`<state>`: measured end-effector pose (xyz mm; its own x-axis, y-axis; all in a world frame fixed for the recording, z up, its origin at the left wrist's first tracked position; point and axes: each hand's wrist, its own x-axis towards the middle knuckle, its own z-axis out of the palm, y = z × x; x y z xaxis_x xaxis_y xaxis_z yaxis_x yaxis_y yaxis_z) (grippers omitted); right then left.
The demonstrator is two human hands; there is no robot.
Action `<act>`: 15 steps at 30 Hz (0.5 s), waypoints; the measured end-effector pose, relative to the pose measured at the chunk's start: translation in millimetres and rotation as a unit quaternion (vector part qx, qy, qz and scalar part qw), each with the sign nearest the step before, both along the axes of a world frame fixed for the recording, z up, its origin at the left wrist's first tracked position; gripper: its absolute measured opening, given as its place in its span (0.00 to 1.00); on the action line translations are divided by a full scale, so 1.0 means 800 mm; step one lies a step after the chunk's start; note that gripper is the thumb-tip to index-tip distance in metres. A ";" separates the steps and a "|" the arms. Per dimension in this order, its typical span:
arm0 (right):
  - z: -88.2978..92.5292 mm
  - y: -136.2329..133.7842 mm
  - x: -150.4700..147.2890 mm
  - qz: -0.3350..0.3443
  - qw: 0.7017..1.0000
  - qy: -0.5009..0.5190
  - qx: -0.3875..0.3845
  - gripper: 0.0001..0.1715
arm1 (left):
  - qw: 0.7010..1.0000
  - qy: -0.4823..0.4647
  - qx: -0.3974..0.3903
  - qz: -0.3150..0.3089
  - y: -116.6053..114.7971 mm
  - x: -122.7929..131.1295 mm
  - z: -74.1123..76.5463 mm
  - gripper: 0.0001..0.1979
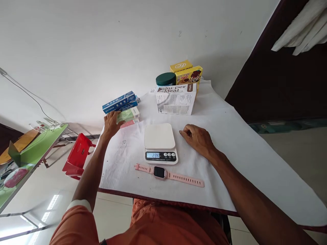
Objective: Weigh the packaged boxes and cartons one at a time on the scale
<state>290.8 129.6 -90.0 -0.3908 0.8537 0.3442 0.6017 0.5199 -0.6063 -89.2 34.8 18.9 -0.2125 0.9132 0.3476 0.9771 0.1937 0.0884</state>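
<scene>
Had left grip point(111, 123) wrapped round the near end of the green box point(127, 115), lying on the counter point(230, 143) at those fingertips, with blue boxes point(120, 101) just beyond. Rested right grip point(196, 136) on the counter, loosely curled, empty. Showed scale point(159, 141) between both grips, watch point(160, 172) just short of them.

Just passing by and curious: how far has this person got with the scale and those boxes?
Seemingly done: the pink watch lies before the lit scale, whose pan is bare. In hand: the left hand is on the green box; the right hand rests curled. Untouched: the Super Meal box.
</scene>
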 end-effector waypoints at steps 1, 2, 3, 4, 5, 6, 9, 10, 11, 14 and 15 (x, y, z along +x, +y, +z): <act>0.000 0.000 0.000 -0.002 1.000 0.002 0.000 0.15 | 1.000 -0.004 -0.010 0.012 0.007 -0.010 -0.003 0.23; 0.001 -0.001 0.000 -0.004 1.000 0.005 0.000 0.15 | 1.000 -0.006 -0.017 0.020 0.012 -0.018 -0.007 0.23; 0.001 -0.001 0.000 -0.006 1.000 0.006 0.000 0.15 | 1.000 -0.005 -0.018 0.023 0.016 -0.023 -0.011 0.22; 0.002 -0.001 0.000 -0.006 1.000 0.007 -0.001 0.15 | 1.000 -0.002 -0.015 0.023 0.019 -0.025 -0.014 0.22; 0.002 -0.002 0.000 -0.006 1.000 0.005 -0.001 0.14 | 1.000 0.000 -0.009 0.021 0.020 -0.024 -0.017 0.23; 0.003 -0.002 0.000 -0.006 1.000 0.002 -0.002 0.14 | 1.000 0.000 -0.001 0.018 0.020 -0.021 -0.019 0.23; 0.004 -0.004 0.000 -0.003 1.000 -0.006 -0.007 0.14 | 0.999 -0.013 0.030 0.007 0.012 -0.002 -0.026 0.26; 0.005 -0.004 0.000 -0.004 1.000 -0.007 -0.010 0.14 | 0.999 -0.021 0.048 0.000 0.007 0.007 -0.030 0.26; 0.007 -0.005 0.000 -0.005 1.000 -0.007 -0.014 0.13 | 0.997 -0.031 0.070 -0.009 0.001 0.017 -0.035 0.24; 0.012 -0.008 0.000 -0.010 0.999 0.004 -0.043 0.13 | 0.987 -0.078 0.125 -0.064 -0.018 0.052 -0.056 0.18; 0.015 -0.008 0.001 -0.008 0.998 0.013 -0.059 0.13 | 0.982 -0.099 0.132 -0.089 -0.023 0.064 -0.064 0.17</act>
